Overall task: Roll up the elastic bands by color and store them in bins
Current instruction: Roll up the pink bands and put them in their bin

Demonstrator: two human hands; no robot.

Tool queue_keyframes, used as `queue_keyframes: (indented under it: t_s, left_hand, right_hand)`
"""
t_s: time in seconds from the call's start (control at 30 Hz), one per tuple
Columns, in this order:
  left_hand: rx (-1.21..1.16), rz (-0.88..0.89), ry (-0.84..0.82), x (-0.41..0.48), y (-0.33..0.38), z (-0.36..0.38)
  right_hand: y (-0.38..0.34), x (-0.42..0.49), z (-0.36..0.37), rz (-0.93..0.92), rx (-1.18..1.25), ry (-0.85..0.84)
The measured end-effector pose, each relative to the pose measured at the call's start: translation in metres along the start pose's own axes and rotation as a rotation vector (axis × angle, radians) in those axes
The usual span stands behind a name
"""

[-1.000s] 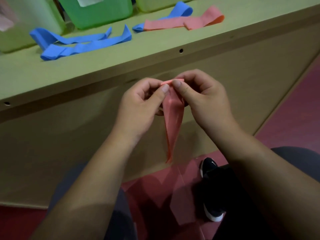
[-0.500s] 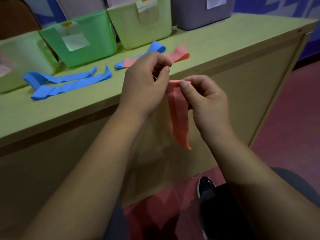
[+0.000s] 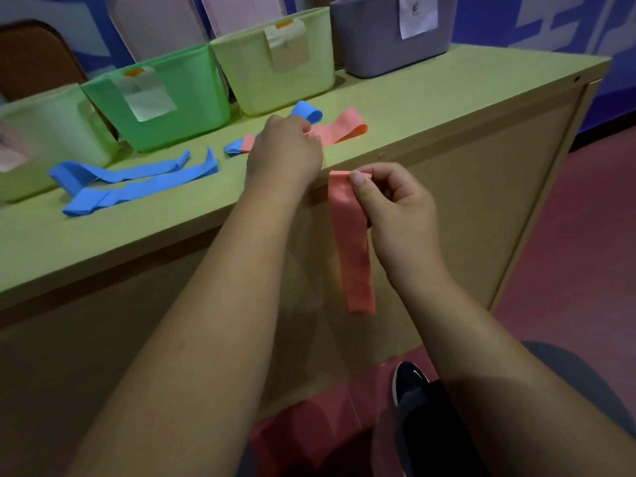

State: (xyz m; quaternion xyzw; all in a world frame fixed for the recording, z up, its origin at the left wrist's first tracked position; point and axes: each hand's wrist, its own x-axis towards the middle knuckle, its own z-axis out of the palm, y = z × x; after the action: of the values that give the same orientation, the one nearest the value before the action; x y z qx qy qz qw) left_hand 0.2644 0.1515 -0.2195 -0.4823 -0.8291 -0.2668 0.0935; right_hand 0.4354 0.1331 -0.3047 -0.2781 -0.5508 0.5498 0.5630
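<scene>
My right hand (image 3: 395, 208) pinches the top end of a pink elastic band (image 3: 351, 242), which hangs straight down in front of the cabinet. Over the tabletop, my left hand (image 3: 285, 153) has its fingers curled onto a second pink band (image 3: 344, 127); its fingertips are hidden behind the back of the hand. That band lies across a blue band (image 3: 306, 110). Two more blue bands (image 3: 137, 173) lie flat to the left. Behind them stands a row of labelled bins: pale green (image 3: 44, 132), bright green (image 3: 179, 108), yellow-green (image 3: 275, 74) and purple (image 3: 378, 39).
The bins and bands sit on a light wooden cabinet (image 3: 447, 98) whose front edge runs diagonally in front of me. Its right corner is at the far right. My black shoe (image 3: 413, 380) stands on the red floor below.
My left hand has let go of the hanging pink band and moved up and forward to the pink band on the table. My right hand now holds the hanging band alone.
</scene>
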Motion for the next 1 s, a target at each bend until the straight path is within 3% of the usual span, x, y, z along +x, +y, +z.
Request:
queue_keyframes:
  t_s: [0.53, 0.87, 1.0]
  left_hand:
    - [-0.055, -0.072, 0.011, -0.002, 0.005, -0.007]
    - [-0.83, 0.068, 0.099, -0.07, -0.026, -0.04]
    - [-0.739, 0.126, 0.162, -0.133, -0.06, -0.04]
  right_hand:
    - [-0.004, -0.011, 0.013, 0.039, 0.006, 0.02]
    - [-0.009, -0.022, 0.025, 0.04, -0.003, -0.056]
    - [-0.012, -0.039, 0.035, 0.042, -0.051, -0.131]
